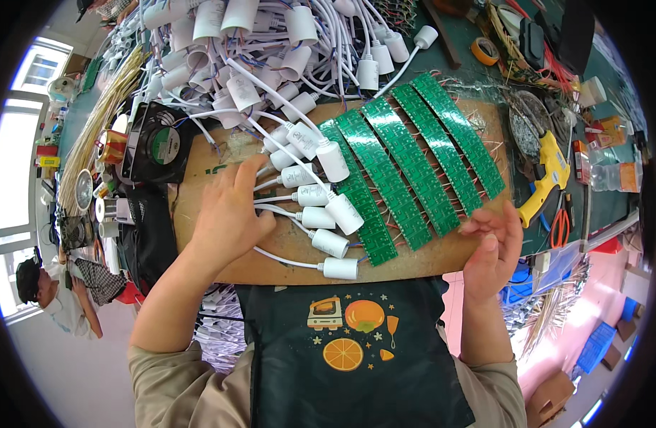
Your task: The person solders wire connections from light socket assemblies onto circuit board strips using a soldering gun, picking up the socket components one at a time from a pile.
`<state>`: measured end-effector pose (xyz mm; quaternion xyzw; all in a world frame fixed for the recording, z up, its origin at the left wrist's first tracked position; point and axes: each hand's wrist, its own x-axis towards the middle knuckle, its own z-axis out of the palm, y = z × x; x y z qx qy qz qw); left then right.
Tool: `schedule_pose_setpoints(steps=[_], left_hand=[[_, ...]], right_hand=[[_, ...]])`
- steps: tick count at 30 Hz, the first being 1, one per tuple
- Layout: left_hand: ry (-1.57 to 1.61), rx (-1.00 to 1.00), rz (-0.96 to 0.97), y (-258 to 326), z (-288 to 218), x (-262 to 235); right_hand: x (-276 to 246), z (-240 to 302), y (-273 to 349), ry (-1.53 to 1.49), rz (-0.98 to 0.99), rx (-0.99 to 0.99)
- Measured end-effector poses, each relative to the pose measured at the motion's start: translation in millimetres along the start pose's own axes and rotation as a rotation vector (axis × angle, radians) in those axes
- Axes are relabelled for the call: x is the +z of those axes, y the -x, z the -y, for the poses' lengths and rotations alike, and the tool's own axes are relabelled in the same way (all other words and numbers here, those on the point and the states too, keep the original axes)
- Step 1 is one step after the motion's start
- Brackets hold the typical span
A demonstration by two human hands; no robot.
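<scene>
- The left hand lies flat and open, palm down, at the left of the frame on the thin white cables. It presses on them and grips nothing; I judge that it keeps the cables from sliding.
- The right hand is at the lower right, at the near edge of the brown board. Its fingers are half curled and loosely open. Whether something small is pinched between them, I cannot tell.
- Between the hands, in the middle of the frame, the white cylindrical capacitors lie side by side in a row, each touching the lower end of the green circuit boards. This order probably keeps each lead next to its own place.
- The green circuit boards lie as five long strips, fanned and slightly overlapping, slanting toward the upper right.
- In the upper left, a big loose heap of more white capacitors covers the bench.
- A black fan stands at the left; a yellow glue gun lies at the right, near the right hand.
</scene>
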<state>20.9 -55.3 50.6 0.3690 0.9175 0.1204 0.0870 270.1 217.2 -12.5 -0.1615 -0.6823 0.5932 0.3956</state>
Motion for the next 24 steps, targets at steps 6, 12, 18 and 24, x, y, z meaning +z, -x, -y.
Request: schedule_pose_setpoints(steps=[6,12,18,24], left_hand=[[-0.037,0.041,-0.114,4.7,7.4,14.7],[0.070,-0.078,-0.081,3.1,-7.0,1.0],[0.064,-0.213,0.100,15.6,-17.3,-20.6],[0.265,-0.206,-0.011,61.2,-9.1,-73.7]], right_hand=[[0.7,-2.3,-1.6,-0.034,0.026,0.013],[-1.5,-2.7,-1.8,-0.051,0.040,0.051],[-4.4,-4.4,-2.9,-0.062,0.044,0.078],[-5.2,-5.4,-2.9,-0.058,0.045,0.108]])
